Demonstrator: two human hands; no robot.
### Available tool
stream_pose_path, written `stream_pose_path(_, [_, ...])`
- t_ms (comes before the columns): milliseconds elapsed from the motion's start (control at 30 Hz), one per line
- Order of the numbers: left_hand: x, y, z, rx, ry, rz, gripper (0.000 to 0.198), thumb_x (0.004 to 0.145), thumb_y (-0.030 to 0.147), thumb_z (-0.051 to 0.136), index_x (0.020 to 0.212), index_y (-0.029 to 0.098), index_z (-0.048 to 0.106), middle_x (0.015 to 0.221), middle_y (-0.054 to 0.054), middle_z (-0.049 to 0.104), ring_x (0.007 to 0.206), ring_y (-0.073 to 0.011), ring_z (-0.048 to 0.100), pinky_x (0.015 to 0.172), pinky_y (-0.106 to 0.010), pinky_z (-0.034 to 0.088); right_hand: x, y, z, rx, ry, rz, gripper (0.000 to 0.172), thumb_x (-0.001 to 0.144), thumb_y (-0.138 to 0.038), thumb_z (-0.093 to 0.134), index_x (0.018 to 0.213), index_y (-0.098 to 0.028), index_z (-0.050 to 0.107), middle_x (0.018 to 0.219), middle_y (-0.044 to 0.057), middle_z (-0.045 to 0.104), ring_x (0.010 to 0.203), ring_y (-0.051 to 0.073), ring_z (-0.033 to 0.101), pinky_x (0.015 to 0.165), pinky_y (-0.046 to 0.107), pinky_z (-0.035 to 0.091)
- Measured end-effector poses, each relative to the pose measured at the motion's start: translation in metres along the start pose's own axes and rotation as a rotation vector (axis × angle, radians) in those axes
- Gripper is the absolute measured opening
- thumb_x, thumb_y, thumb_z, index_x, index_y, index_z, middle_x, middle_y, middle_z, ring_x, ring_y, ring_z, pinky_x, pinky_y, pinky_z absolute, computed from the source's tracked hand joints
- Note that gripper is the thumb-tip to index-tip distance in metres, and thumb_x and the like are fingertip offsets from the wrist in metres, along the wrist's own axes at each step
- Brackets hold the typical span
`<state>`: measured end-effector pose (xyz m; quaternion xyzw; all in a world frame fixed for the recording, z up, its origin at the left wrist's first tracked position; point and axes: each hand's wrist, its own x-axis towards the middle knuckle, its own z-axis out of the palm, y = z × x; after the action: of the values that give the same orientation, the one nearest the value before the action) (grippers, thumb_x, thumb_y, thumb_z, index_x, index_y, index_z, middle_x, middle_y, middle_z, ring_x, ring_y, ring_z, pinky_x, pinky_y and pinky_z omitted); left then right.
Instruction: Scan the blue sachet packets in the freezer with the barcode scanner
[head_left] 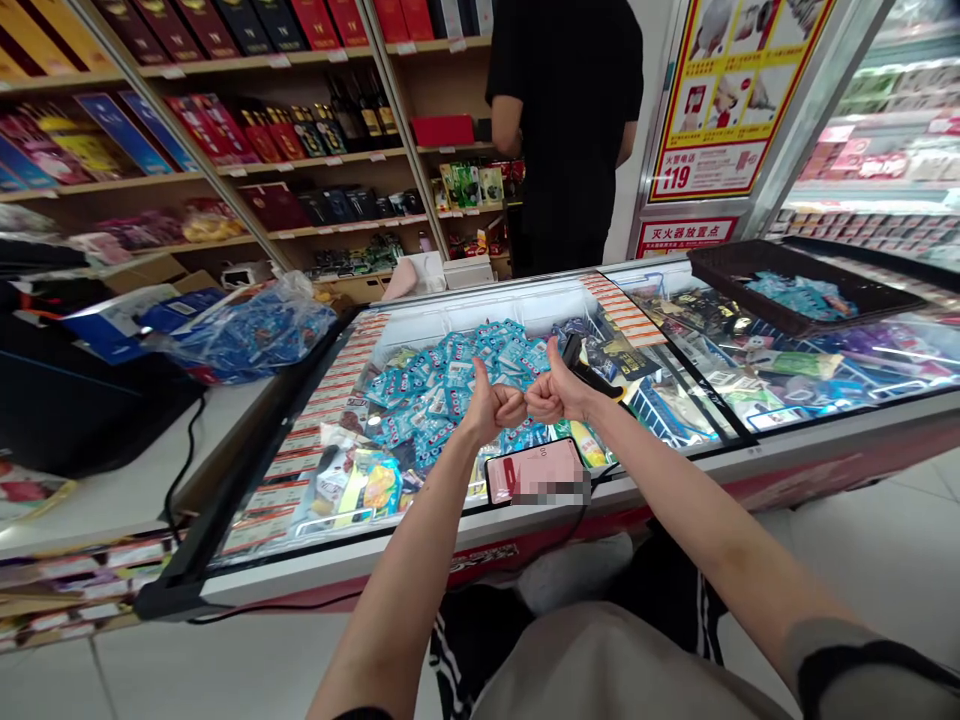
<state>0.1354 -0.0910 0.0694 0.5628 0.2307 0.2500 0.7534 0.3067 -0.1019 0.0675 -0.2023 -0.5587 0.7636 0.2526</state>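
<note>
Over the glass-topped freezer (517,560), my left hand (495,405) and my right hand (559,393) meet knuckle to knuckle. Both are curled into fists with the thumbs pointing up, and nothing shows in either one. Many small blue packets (427,390) form a spread pile behind and to the left of my hands. A phone (536,470) with a lit pinkish screen lies on the freezer just below them. Beside my right hand is a black handheld device (589,372), partly hidden by the hand.
A dark tray (885,300) with more blue packets rests on the freezer's right part. At the left, a clear bag of blue packets (259,325) sits on a counter (210,450). A person in black (574,130) stands behind the freezer, near stocked shelves (330,165). A cable runs along the front.
</note>
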Motion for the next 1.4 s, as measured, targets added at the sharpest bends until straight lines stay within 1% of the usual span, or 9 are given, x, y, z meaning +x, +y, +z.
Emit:
stream_pose_path(167, [-0.009,0.002,-0.006,0.229,0.135,0.100,0.083,0.075,0.077,-0.004,0.043,0.018,0.044,0.039,-0.002,0.036,0.038,-0.0079,0.032,0.043,-0.025,0.025,-0.014,0.003,-0.018,-0.519,0.562,-0.070,0.087,0.073,-0.079,-0.012,0.056,-0.019,0.048,0.044,-0.002,0.032,0.040,0.009,0.030,0.041,0.023,0.026])
stream_pose_path(267, [-0.017,-0.003,-0.018,0.354,0.217,0.068,0.087,0.078,0.075,-0.002,0.058,0.016,0.059,0.050,-0.005,0.050,0.046,-0.0100,0.043,0.049,-0.026,0.033,-0.031,0.014,-0.034,-1.099,1.112,-0.076,0.073,0.079,-0.078,0.020,0.074,-0.017,0.060,0.073,0.010,0.057,0.078,0.022,0.055,0.067,0.030,0.040])
stream_pose_path(367, [-0.021,-0.011,-0.028,0.405,0.327,0.051,0.082,0.081,0.073,0.005,0.075,0.016,0.064,0.063,-0.006,0.058,0.054,-0.0121,0.050,0.053,-0.027,0.038,-0.045,0.034,-0.050,-1.518,1.335,0.076,0.069,0.076,-0.071,0.047,0.102,-0.009,0.060,0.104,0.024,0.057,0.107,0.037,0.046,0.085,0.045,0.037])
stream_pose_path(500, [-0.021,-0.021,-0.027,0.524,0.429,0.074,0.067,0.083,0.068,0.024,0.090,0.015,0.064,0.075,-0.006,0.062,0.063,-0.0138,0.055,0.059,-0.027,0.041,-0.053,0.056,-0.064,-1.574,1.214,0.318,0.077,0.073,-0.062,0.060,0.120,-0.002,0.049,0.107,0.028,0.056,0.103,0.039,0.050,0.084,0.047,0.038])
stream_pose_path(700, [-0.008,-0.027,-0.003,0.739,0.429,0.061,0.051,0.078,0.063,0.047,0.095,0.017,0.063,0.077,-0.003,0.063,0.070,-0.0152,0.058,0.060,-0.025,0.043,-0.044,0.053,-0.051,-1.306,1.268,0.350,0.044,0.084,-0.043,0.051,0.113,-0.010,0.053,0.100,0.016,0.061,0.096,0.028,0.057,0.082,0.037,0.043])
stream_pose_path(833, [0.011,-0.023,0.020,0.642,0.444,0.114,0.054,0.077,0.059,0.052,0.108,0.015,0.060,0.100,-0.008,0.066,0.089,-0.0197,0.061,0.075,-0.029,0.047,-0.012,0.047,0.002,-1.131,1.342,0.015,0.054,0.084,-0.043,0.048,0.126,-0.009,0.045,0.104,0.017,0.058,0.099,0.030,0.055,0.084,0.041,0.044])
stream_pose_path(1033, [0.000,0.006,0.007,0.491,0.618,0.172,0.051,0.074,0.056,0.059,0.106,0.016,0.057,0.097,-0.007,0.065,0.088,-0.0189,0.061,0.076,-0.030,0.050,0.033,0.044,0.076,-1.096,1.062,-0.360,0.073,0.081,-0.036,0.054,0.142,-0.012,0.024,0.129,0.018,0.043,0.121,0.030,0.039,0.101,0.046,0.036])
stream_pose_path(1167, [-0.025,0.028,-0.031,0.589,0.540,0.074,0.049,0.068,0.051,0.065,0.101,0.016,0.056,0.085,-0.003,0.064,0.074,-0.0160,0.063,0.065,-0.027,0.050,0.028,0.047,0.036,-1.192,0.973,-0.337,0.055,0.085,-0.043,0.050,0.134,-0.019,0.041,0.123,0.011,0.051,0.118,0.026,0.043,0.101,0.043,0.037])
stream_pose_path(1400, [-0.021,0.014,-0.068,0.837,0.787,0.126,0.042,0.068,0.048,0.063,0.092,0.014,0.060,0.058,0.002,0.056,0.049,-0.0116,0.052,0.047,-0.023,0.039,0.021,0.060,-0.080,-1.433,1.177,-0.125,0.057,0.088,-0.039,0.044,0.137,-0.010,0.036,0.127,0.018,0.047,0.120,0.029,0.039,0.102,0.044,0.032])
